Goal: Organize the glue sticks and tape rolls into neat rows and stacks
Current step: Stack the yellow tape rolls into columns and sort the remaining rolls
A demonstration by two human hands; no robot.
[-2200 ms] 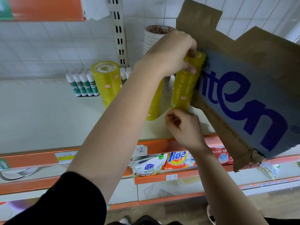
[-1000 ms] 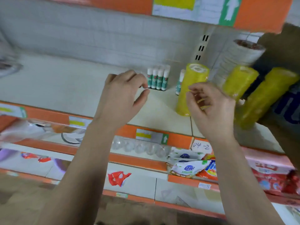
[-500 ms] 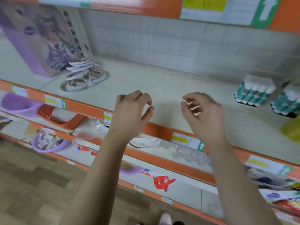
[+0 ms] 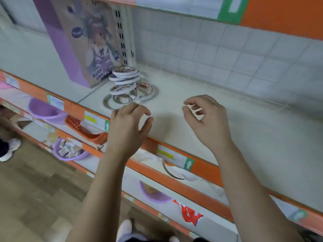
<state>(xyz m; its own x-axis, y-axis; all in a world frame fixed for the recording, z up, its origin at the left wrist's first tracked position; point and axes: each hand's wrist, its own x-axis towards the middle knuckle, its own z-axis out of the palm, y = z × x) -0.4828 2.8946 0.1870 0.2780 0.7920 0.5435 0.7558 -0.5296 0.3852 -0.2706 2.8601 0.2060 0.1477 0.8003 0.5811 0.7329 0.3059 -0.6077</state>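
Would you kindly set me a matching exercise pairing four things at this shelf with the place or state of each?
Things:
1. tape rolls
2. purple box
3. left hand
4. right hand

Places or states:
A. hovers empty, farther from the rolls
B. stands upright at the back of the shelf
C. untidy leaning pile, some lying flat
D. hovers empty, nearer the rolls

Pairs: 1-C, 2-B, 3-D, 4-A.

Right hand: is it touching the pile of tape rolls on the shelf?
Apart. The head view shows bare shelf between the right hand, its fingers loosely curled and empty, and the tape rolls to its left.
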